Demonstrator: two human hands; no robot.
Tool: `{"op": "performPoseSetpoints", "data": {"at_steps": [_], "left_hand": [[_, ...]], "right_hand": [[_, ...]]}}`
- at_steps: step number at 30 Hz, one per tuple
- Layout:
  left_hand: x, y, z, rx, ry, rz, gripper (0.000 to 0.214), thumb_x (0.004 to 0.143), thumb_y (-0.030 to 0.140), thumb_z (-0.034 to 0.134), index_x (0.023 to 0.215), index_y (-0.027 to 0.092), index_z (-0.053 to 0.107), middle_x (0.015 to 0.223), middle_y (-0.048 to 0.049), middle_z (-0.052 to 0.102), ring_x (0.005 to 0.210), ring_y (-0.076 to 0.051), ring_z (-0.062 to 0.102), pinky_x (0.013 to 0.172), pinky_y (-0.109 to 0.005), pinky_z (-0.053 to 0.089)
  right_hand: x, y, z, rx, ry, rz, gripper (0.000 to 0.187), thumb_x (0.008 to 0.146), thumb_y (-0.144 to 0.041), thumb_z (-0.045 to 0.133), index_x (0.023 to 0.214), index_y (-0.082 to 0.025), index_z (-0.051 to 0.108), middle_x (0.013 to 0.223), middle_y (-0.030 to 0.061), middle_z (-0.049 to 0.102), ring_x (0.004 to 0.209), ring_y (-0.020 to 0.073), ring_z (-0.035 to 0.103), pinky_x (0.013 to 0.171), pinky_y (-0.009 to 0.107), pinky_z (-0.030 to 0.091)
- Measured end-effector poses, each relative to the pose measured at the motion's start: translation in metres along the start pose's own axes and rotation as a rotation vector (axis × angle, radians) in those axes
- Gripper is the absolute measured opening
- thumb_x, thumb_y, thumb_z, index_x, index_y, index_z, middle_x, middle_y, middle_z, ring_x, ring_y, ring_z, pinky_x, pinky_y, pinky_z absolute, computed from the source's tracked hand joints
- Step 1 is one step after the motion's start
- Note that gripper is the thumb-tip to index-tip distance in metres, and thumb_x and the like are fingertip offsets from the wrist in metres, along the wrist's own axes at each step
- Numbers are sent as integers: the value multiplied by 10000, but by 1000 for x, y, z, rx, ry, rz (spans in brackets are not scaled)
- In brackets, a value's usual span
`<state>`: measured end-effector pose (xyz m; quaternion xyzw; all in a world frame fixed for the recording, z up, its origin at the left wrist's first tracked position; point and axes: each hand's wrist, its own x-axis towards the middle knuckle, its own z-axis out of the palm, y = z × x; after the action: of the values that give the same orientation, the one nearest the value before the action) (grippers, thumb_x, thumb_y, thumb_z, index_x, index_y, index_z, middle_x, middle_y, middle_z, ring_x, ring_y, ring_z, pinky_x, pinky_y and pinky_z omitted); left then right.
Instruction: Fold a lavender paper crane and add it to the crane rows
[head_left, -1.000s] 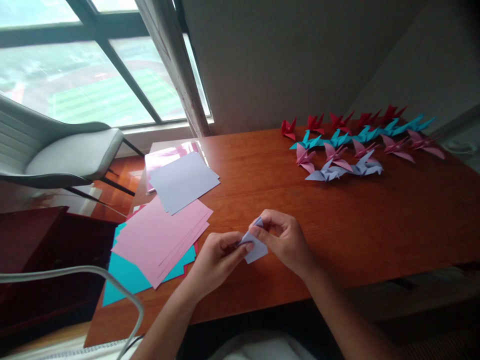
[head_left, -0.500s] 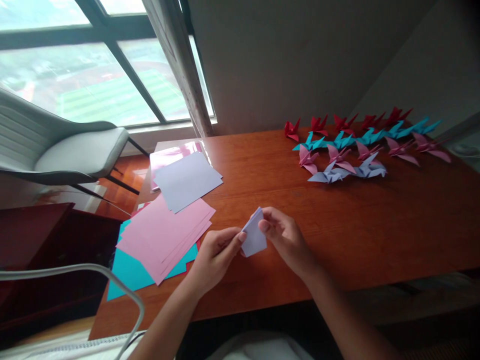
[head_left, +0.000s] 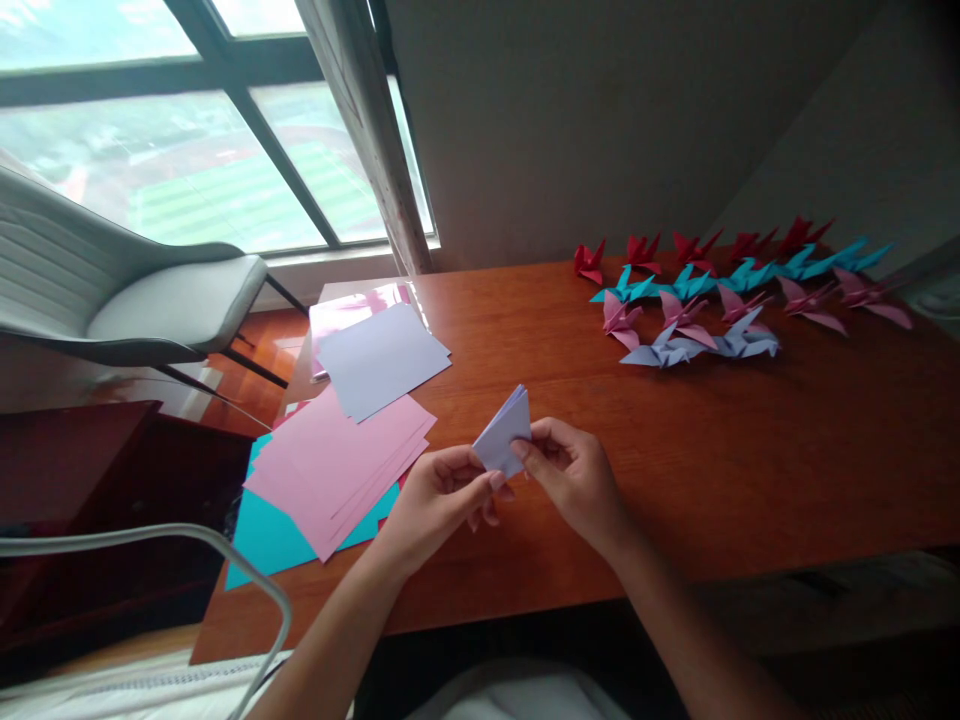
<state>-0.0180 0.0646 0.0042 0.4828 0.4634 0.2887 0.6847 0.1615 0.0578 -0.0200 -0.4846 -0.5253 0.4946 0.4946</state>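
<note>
A small folded piece of pale lavender paper (head_left: pixel 501 436) is held up above the table, its layers slightly fanned along the top edge. My left hand (head_left: pixel 446 490) pinches its lower left corner between thumb and fingers. On the other side, my right hand (head_left: pixel 574 475) grips the right edge, thumb on the front face and fingers behind. Left of my hands lie loose pink sheets (head_left: pixel 330 460) over turquoise sheets (head_left: pixel 262 535). Lavender sheets (head_left: pixel 386 360) rest just beyond, partly on a shiny pink packet (head_left: pixel 341 312).
Folded paper cranes stand in rows at the back right of the wooden table (head_left: pixel 495 590): red cranes (head_left: pixel 694 250), turquoise cranes (head_left: pixel 686 285), pink cranes (head_left: pixel 682 320) and two lavender cranes (head_left: pixel 667 350). A grey chair (head_left: pixel 176 295) is at the left, with a white tube (head_left: pixel 225 550) in front.
The folded paper has been raised and turned, its tip now higher. My right thumb has moved down its face, and my left hand holds nearer the bottom. The view has shifted slightly.
</note>
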Motion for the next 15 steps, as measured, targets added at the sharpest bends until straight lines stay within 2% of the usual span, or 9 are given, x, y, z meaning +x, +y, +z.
{"op": "performPoseSetpoints", "data": {"at_steps": [5, 10, 15], "left_hand": [[1, -4, -1, 16, -4, 29, 342, 837, 456, 740, 846, 119, 680, 751, -51, 726, 576, -104, 641, 500, -177, 473], [0, -8, 1, 56, -37, 63, 335, 852, 450, 723, 861, 118, 679, 753, -59, 722, 602, -124, 652, 533, -203, 499], [0, -9, 0, 93, -14, 111, 319, 860, 433, 714, 848, 116, 674, 704, -47, 701, 582, -119, 626, 542, -205, 490]], "right_hand": [[-1, 2, 1, -56, -73, -8, 146, 885, -338, 676, 866, -193, 665, 809, 19, 687, 724, 164, 623, 660, 257, 489], [-2, 3, 1, -135, -72, -13, 132, 860, -300, 704, 813, -178, 686, 762, 18, 683, 682, 161, 592, 640, 267, 468], [-1, 1, -2, -38, -178, 17, 192, 899, -336, 669, 802, -171, 690, 751, 10, 662, 698, 160, 585, 646, 267, 451]]}}
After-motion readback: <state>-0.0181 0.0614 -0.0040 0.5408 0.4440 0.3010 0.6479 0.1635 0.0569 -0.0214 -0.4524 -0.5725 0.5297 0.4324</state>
